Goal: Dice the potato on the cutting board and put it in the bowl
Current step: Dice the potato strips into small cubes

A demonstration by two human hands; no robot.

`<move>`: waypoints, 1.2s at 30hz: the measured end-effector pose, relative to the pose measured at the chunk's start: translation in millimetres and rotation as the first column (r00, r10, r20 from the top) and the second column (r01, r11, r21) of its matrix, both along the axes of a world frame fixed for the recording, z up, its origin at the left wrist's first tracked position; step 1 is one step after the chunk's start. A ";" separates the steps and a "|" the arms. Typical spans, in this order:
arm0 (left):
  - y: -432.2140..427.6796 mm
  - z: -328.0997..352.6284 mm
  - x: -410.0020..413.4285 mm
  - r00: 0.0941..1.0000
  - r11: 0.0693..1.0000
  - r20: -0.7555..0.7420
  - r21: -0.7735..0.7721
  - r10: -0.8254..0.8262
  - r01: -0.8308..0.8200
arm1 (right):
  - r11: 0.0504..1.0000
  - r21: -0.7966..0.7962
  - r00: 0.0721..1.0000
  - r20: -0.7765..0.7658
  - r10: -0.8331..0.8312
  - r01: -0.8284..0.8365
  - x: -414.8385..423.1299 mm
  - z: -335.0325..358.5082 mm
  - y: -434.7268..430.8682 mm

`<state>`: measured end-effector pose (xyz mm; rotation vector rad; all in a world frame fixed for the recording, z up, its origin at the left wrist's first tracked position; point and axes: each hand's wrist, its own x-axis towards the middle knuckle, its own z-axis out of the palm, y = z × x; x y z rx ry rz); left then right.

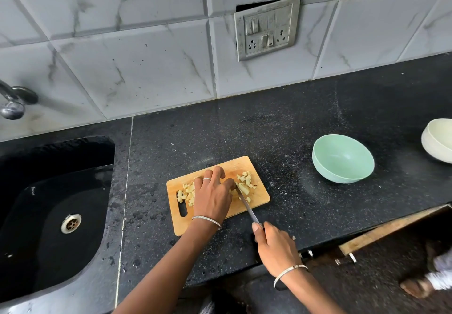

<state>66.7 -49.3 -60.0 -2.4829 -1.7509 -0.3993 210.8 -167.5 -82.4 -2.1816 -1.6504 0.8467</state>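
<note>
A small wooden cutting board (259,179) lies on the black counter. Diced potato pieces (186,192) lie in a heap at its left end, and a second heap of potato pieces (245,178) lies near its right end. My left hand (214,195) rests on the board with curled fingers and holds an uncut potato piece (243,188) steady. My right hand (275,247) grips the handle of a knife (247,207), whose blade angles up to that piece beside my left fingertips. An empty mint-green bowl (342,158) stands to the right of the board.
A black sink (49,203) with a metal drain takes up the left side, with a tap (12,101) above it. A cream bowl (439,140) sits at the right edge. A switch plate (266,27) is on the tiled wall. The counter's front edge runs below my right hand.
</note>
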 end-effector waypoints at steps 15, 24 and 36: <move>-10.0 -8.7 4.4 0.992 0.997 0.121 -0.062 0.046 -0.038 | 0.996 0.075 0.996 -0.082 -0.046 0.052 4.8 5.9 -12.7; -25.7 -19.1 -1.7 0.968 0.984 0.206 -0.126 0.147 -0.122 | 1.000 0.031 1.000 -0.024 0.002 -0.001 -4.2 8.5 -26.7; -21.2 -16.0 -0.3 0.957 0.982 0.256 -0.162 0.135 -0.096 | 1.000 -0.024 0.997 0.073 -0.018 0.020 -18.1 16.8 -24.3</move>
